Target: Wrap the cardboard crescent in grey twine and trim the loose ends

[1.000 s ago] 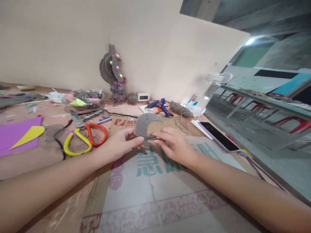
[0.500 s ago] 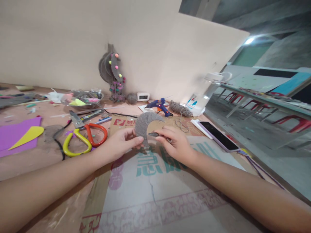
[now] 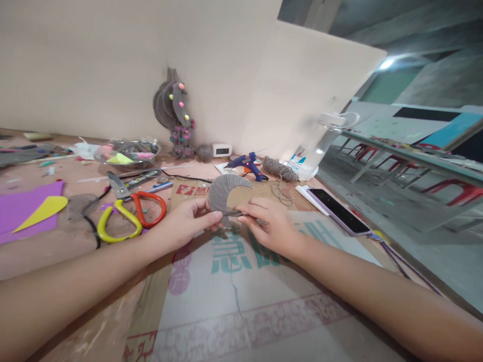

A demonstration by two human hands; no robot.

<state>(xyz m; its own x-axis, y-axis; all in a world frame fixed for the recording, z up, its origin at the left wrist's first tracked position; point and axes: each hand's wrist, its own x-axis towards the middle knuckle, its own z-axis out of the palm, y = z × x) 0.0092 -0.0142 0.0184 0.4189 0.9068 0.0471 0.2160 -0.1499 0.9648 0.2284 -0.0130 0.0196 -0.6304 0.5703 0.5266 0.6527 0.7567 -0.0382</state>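
Observation:
A flat crescent moon wound in grey yarn stands over the cardboard sheet, its hollow side facing right. My left hand grips the crescent's lower left part between thumb and fingers. On the other side, my right hand pinches a small dark grey thing beside the inner edge near the lower end; its kind is unclear, being mostly covered by the fingers. A thin grey strand lies on the cardboard below the hands.
Large scissors lie left of my hands, near purple and yellow sheets. Behind are a bowl of scraps, a blue glue gun, loose yarn and a decorated crescent hanging. A phone lies right, a clear jug behind it.
My right hand has moved slightly left and down, bringing the dark grey thing up to the crescent's inner edge. The crescent has shifted very slightly left in my left hand.

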